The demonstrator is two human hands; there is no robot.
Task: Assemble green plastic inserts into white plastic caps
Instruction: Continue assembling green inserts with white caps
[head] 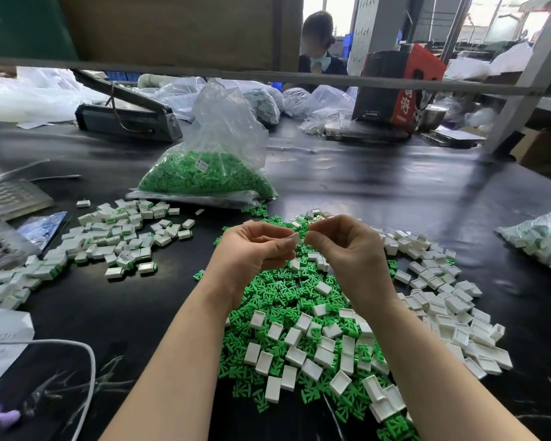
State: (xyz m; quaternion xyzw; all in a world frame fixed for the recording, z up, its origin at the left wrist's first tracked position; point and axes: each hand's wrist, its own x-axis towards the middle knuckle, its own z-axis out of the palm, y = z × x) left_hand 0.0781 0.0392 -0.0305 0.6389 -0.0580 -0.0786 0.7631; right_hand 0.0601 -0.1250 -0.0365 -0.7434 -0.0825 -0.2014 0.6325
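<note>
Daylight floods from windows (497, 14) far beyond hands, blown out white. Black table (379, 183) carries broad glare streaks past the grip. Soft shadows beneath forearms. Wide-angle bending at edges; near-left corner smeared, fingertips slightly blurred.

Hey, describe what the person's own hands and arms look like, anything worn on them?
Both forearms are bare, with no sleeves in view. The left hand and right hand wear no gloves, rings, watch or bracelet that the view shows. The fingernails look short and unpainted.
</note>
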